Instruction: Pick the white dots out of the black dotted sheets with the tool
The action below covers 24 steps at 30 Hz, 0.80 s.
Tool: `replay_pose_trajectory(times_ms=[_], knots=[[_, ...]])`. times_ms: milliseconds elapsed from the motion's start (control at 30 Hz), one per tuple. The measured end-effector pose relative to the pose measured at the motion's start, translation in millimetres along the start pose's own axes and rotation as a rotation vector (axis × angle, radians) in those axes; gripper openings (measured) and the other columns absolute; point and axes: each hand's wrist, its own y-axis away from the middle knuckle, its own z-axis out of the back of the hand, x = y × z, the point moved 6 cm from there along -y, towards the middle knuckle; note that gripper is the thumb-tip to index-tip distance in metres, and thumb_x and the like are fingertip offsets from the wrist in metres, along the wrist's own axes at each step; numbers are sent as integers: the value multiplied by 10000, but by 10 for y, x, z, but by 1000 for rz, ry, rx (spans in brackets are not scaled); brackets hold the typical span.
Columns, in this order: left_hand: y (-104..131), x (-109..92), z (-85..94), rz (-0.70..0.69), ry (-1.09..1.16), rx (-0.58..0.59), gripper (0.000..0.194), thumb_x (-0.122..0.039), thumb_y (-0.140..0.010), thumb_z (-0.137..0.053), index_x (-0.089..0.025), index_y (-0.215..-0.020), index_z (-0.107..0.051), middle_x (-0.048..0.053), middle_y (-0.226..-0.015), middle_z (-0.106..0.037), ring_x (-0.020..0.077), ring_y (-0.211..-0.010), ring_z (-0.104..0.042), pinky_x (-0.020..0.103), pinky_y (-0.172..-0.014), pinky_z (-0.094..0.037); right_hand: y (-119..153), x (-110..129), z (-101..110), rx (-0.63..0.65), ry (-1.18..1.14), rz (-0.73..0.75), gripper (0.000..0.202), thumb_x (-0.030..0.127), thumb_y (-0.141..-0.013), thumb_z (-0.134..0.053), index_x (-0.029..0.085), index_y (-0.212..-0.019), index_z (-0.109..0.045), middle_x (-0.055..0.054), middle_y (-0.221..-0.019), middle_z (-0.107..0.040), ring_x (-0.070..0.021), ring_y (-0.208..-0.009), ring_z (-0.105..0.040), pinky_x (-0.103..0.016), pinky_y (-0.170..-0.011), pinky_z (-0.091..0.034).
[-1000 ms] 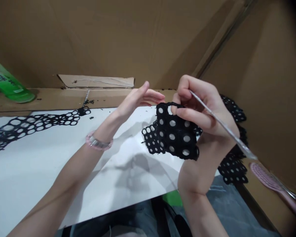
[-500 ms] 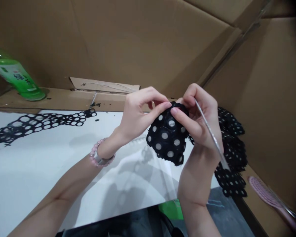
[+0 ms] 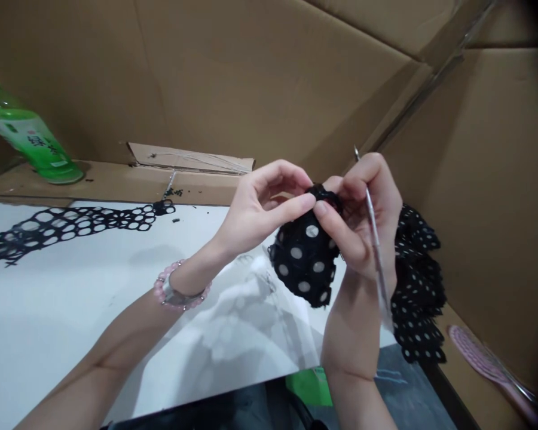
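A piece of black fabric with white polka dots (image 3: 302, 257) hangs between my hands above the white surface. My left hand (image 3: 269, 203) pinches its upper edge between thumb and fingers. Close beside it, my right hand (image 3: 363, 215) grips the same edge with its thumb in front. A slim silvery tool with a pointed tip (image 3: 373, 233) is also tucked in my right hand, slanting up past the fingers; its exact kind is unclear. More dotted black fabric (image 3: 416, 286) lies bunched to the right, behind my right wrist.
A black ring-patterned net strip (image 3: 80, 224) lies at the left on the white board (image 3: 36, 334). A green bottle (image 3: 49, 149) stands behind it. Black scraps (image 3: 176, 192) lie by a cardboard strip (image 3: 192, 158). A pink hairbrush (image 3: 477, 355) rests at right. Cardboard walls (image 3: 233, 77) enclose the back.
The silvery tool has turned more upright, its pointed tip now showing above my right hand. My left hand and thumb have shifted slightly over the fabric edge, and the fabric hangs a little lower.
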Motion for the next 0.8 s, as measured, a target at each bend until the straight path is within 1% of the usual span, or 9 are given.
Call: replay_pose_trajectory(times_ms=[100, 233, 300, 433, 567, 633, 733, 800], knots=[[-13, -66, 63, -21, -49, 9, 271, -437, -727, -775, -207, -809, -658, -10, -809, -682, 146, -764, -669, 262, -687, -568, 0, 12, 34, -39, -8, 25, 404, 317, -810, -712, 268, -722, -321, 36, -669, -470, -158, -589, -464, -301, -534, -384], [-5, -178, 146, -55, -66, -2, 190, -362, -754, -773, -192, -748, -688, -12, -749, -692, 137, -698, -668, 252, -647, -566, 13, -48, 14, -3, -36, -8, 348, 307, -826, -697, 273, -722, -367, 21, -709, -552, -174, -633, -547, -304, -503, -406], [4, -212, 151, -55, -55, 15, 159, -321, -761, -772, -183, -739, -697, -14, -734, -701, 131, -681, -670, 233, -625, -557, 22, -63, 0, -3, -90, 17, 309, 292, -845, -673, 273, -733, -386, 22, -727, -600, -166, -617, -570, -302, -495, -443], [14, -207, 126, 29, 2, 96, 110, -256, -792, -743, -170, -735, -704, -13, -700, -704, 116, -648, -657, 198, -601, -533, 33, -74, -9, -24, -167, 77, 300, 241, -835, -681, 267, -734, -399, 49, -675, -613, -145, -551, -596, -292, -495, -517], [47, -200, 78, 147, 73, 180, 142, -276, -827, -704, -171, -733, -691, -19, -678, -693, 103, -623, -631, 180, -583, -501, 10, -106, -43, 43, -221, 60, 302, 269, -830, -689, 272, -725, -406, 63, -623, -630, -150, -496, -612, -285, -434, -523], [64, -210, 78, 188, 67, 165, 153, -279, -822, -707, -167, -721, -680, -19, -670, -681, 99, -613, -609, 175, -562, -474, -7, -113, -55, 65, -232, 49, 313, 292, -823, -698, 273, -717, -405, 61, -623, -643, -153, -495, -622, -286, -433, -538], [79, -239, 95, 211, -4, 125, 149, -246, -793, -729, -159, -687, -670, -37, -605, -615, 75, -550, -530, 162, -502, -403, -21, -102, -42, 33, -230, 40, 360, 302, -772, -754, 274, -723, -399, 46, -690, -680, -160, -533, -639, -289, -452, -557], [84, -264, 88, 217, -48, 140, 142, -223, -774, -742, -158, -671, -669, -54, -561, -558, 58, -511, -467, 156, -465, -351, -18, -85, -34, 20, -252, 41, 388, 278, -741, -782, 278, -746, -394, 43, -718, -688, -161, -546, -639, -286, -453, -557]])
